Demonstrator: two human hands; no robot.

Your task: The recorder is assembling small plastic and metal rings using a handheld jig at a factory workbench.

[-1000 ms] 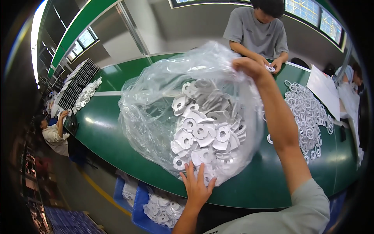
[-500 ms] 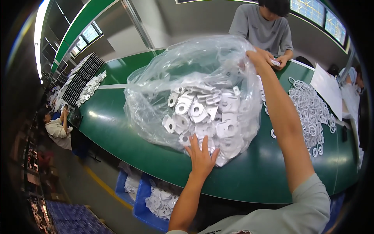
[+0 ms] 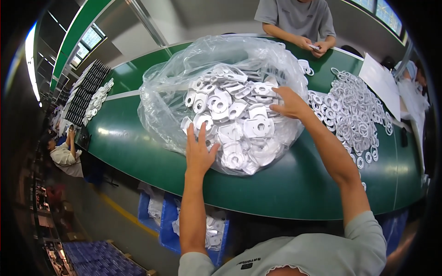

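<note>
A large clear plastic bag (image 3: 161, 108) lies on the green table with its mouth spread wide. Inside it is a heap of white flat parts (image 3: 221, 105), each with a round hole. At the heap's near left edge, my left hand (image 3: 199, 154) rests with its fingers spread against the parts and the bag. My right hand (image 3: 290, 105) reaches into the right side of the bag; its fingers and thumb are apart, touching the parts there. Neither hand has a part gripped in it.
White rings (image 3: 357, 115) lie piled to the right, beside a white sheet (image 3: 380, 85). Across the table (image 3: 124, 133) a person in grey (image 3: 299, 20) holds a small part. Black stacked parts (image 3: 85, 94) stand far left. Blue bins (image 3: 170, 225) with white parts sit below the near edge.
My right hand has left the bag's upper right rim and come down onto the parts. The left hand has shifted left. More of the heap shows, and the bag's rim sits lower.
</note>
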